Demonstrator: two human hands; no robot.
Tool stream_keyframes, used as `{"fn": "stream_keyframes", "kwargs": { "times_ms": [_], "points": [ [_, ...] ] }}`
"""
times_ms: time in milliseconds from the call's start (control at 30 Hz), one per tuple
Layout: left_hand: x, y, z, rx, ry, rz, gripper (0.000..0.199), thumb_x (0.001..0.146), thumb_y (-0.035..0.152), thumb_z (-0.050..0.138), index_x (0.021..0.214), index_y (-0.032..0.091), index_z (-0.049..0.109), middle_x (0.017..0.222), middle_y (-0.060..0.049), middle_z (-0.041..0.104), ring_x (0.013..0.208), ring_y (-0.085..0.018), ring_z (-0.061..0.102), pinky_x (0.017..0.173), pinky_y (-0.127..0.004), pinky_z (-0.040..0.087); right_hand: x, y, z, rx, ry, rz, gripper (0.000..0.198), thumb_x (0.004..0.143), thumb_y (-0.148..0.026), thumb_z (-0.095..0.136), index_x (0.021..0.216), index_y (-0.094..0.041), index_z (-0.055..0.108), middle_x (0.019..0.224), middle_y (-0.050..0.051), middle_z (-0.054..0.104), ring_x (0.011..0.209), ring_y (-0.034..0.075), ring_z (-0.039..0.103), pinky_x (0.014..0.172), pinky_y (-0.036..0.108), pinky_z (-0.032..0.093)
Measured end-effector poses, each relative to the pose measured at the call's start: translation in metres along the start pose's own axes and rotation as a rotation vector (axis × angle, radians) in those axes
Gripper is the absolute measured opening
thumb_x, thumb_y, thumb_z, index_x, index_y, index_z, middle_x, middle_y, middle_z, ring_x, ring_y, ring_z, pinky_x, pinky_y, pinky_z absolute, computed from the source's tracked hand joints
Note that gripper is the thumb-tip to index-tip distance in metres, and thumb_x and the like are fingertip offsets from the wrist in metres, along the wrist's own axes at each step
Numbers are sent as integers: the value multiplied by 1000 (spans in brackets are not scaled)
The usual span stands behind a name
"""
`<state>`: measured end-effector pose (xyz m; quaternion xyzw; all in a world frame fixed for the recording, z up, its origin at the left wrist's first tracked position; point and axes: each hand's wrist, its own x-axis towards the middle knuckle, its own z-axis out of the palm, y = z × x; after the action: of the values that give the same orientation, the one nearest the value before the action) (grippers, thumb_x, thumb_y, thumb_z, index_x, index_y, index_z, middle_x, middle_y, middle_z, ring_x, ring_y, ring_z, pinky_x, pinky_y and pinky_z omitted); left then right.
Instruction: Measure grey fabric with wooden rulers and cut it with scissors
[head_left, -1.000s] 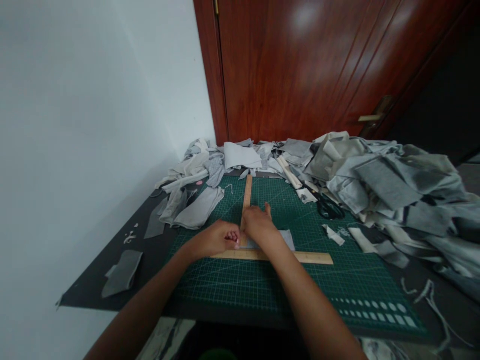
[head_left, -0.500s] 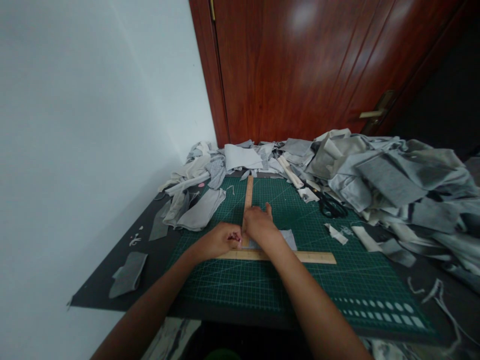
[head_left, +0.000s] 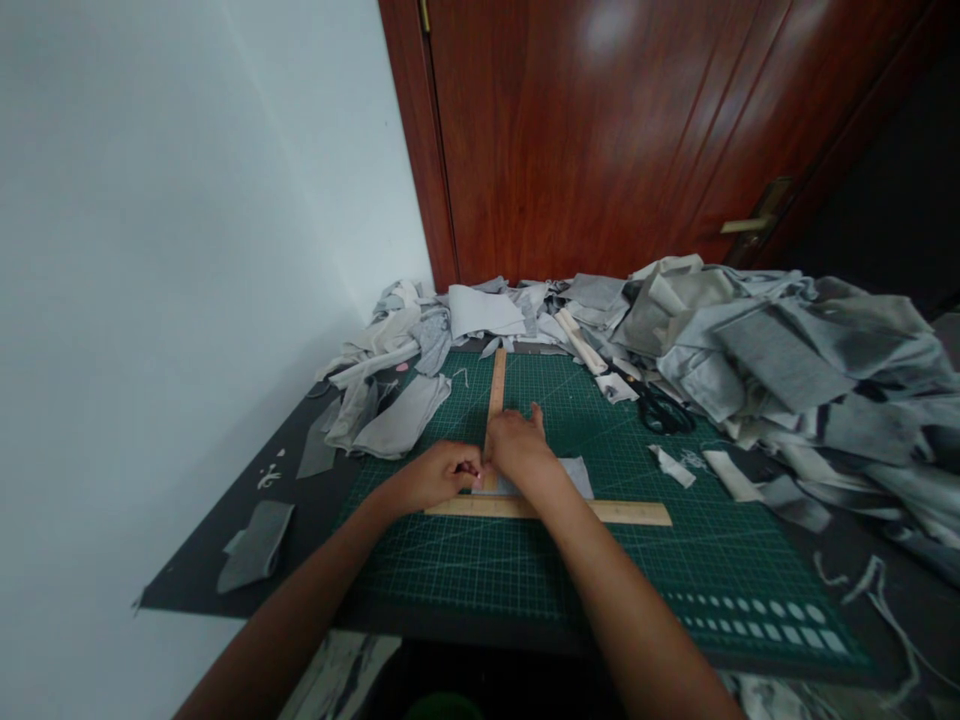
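Two wooden rulers lie at right angles on the green cutting mat. The lengthwise ruler crosses a small grey cloth piece; the crosswise ruler runs along its near edge. My right hand bears down on the lengthwise ruler, holding it against the cloth, one finger sticking out. The palm and some fingertips are hidden. Close on its left, my left hand is closed in a pinch beside that ruler's near end; whatever small thing sits between its fingertips is too small to name.
A large heap of grey and beige cloth scraps fills the right side, with black scissors beside it. More scraps lie at left and back. A folded grey piece rests near the left edge. A wooden door stands behind.
My left hand has shifted slightly up and left, showing more of the crosswise ruler and the cloth's near left corner. My right hand stays on the lengthwise ruler.
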<state>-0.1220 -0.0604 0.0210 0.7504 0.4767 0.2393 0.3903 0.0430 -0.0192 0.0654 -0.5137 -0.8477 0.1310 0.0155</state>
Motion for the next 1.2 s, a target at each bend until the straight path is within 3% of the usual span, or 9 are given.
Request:
{"fn": "stream_keyframes", "kwargs": {
  "times_ms": [333, 667, 1200],
  "points": [
    [6, -5, -1, 32, 71, 19, 7, 79, 19, 67, 74, 16, 64, 68, 4, 59, 64, -11, 52, 62, -22, 38, -1, 0, -2, 14, -4, -5, 35, 87, -23, 67, 118, -9, 72, 124, 24, 70, 122, 33, 62, 118, 58, 16],
    [21, -12, -3, -7, 136, 12, 7, 75, 12, 65, 72, 17, 61, 68, 5, 60, 67, -12, 55, 64, -23, 40, -2, 1, 1, 16, -6, -17, 29, 91, -19, 59, 115, -11, 73, 122, 22, 71, 123, 32, 61, 117, 58, 16],
    [30, -18, -6, -140, 97, -10, 7, 74, 11, 65, 70, 16, 61, 68, 4, 63, 67, -13, 59, 66, -23, 45, -4, 0, -5, 10, -36, -9, 27, 90, -23, 63, 113, -12, 74, 126, 22, 70, 122, 32, 61, 117, 57, 17]
  ]
}}
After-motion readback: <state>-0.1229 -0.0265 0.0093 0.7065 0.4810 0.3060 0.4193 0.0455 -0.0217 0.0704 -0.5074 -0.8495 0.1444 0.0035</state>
